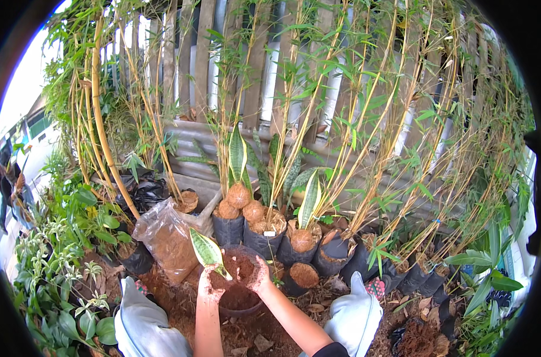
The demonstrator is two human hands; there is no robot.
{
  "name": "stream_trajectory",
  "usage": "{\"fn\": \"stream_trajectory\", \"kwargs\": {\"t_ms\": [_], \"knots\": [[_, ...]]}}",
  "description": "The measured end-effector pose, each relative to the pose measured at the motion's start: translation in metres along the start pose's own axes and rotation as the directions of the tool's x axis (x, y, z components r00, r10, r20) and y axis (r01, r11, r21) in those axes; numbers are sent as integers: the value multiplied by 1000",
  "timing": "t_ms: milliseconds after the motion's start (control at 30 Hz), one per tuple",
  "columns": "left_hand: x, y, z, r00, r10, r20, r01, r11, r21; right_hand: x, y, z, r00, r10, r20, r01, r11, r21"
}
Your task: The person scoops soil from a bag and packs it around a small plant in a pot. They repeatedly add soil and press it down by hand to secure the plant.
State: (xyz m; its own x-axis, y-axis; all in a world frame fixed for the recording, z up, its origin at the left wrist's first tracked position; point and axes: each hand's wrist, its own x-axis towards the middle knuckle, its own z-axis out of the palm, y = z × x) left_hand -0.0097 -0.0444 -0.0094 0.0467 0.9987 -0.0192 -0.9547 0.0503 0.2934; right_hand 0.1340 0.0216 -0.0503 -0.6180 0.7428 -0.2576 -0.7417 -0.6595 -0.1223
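Observation:
My left hand (211,287), dusted with brown crumbs, holds the base of a variegated snake plant leaf (206,249). The leaf has cream edges and leans up to the left. My right hand (260,276) is opposite, its palm turned inward at dark brown coir or soil (237,266) between the hands. Whether it grips a clump or only touches the loose material, I cannot tell. Both hands are over a dark round tub (248,310) holding brown material. Beyond the tub, two snake plant leaves (237,154) (309,201) rise from round coir-like balls (239,195) (302,241).
A clear plastic bag of brown coir (170,243) stands left of the tub. Black grow bags (263,243) with bamboo stems line the back, before corrugated sheeting and a slatted wooden fence (252,85). Leafy plants (69,323) crowd the left. My knees (141,317) flank the tub.

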Motion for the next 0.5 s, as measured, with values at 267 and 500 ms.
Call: {"fn": "stream_trajectory", "kwargs": {"t_ms": [267,500], "knots": [[-4,1,5,999,33,-13,-33,999,33,15,-1,-22,992,-94,-84,86,992,-96],[-1,3,-4,1000,-7,-21,7,1000,-10,19,0,-33,952,-111,-285,60,981,-183]]}}
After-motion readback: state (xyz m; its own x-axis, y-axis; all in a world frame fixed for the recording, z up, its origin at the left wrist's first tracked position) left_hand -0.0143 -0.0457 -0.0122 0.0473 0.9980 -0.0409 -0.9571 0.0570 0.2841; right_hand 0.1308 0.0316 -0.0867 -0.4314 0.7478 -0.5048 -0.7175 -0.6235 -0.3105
